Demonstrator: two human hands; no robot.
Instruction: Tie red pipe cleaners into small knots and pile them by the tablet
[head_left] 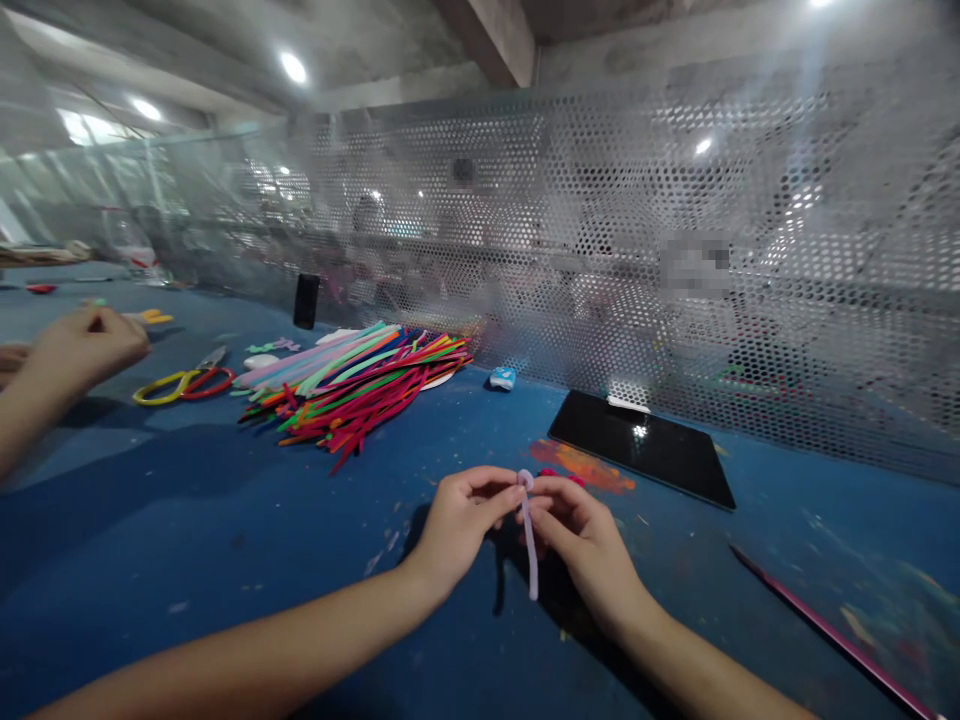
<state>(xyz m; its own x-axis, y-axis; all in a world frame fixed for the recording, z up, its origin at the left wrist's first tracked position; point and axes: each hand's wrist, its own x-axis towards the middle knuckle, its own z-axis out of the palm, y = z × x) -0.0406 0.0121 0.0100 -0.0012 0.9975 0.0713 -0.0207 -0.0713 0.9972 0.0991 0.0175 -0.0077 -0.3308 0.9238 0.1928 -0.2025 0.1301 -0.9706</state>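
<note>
A pale lilac pipe cleaner (532,560) hangs between my hands, its top end curled into a small loop and its straight tail pointing down. My left hand (469,515) pinches it at the loop between thumb and forefinger. From the other side, the fingers of my right hand (585,530) close on it just below the loop. Both hands are above the blue table (315,560). Behind my right fingertips lies a small red piece (562,477), partly hidden, whose kind I cannot make out.
Several coloured pipe cleaners (367,385) lie in a pile beyond my left hand, with scissors (184,385) beside them. A black tablet (641,445) is at the back right, a slim purple stick (832,635) nearer. A co-worker's hand (94,340) is at left. Perforated metal (562,240) borders the table.
</note>
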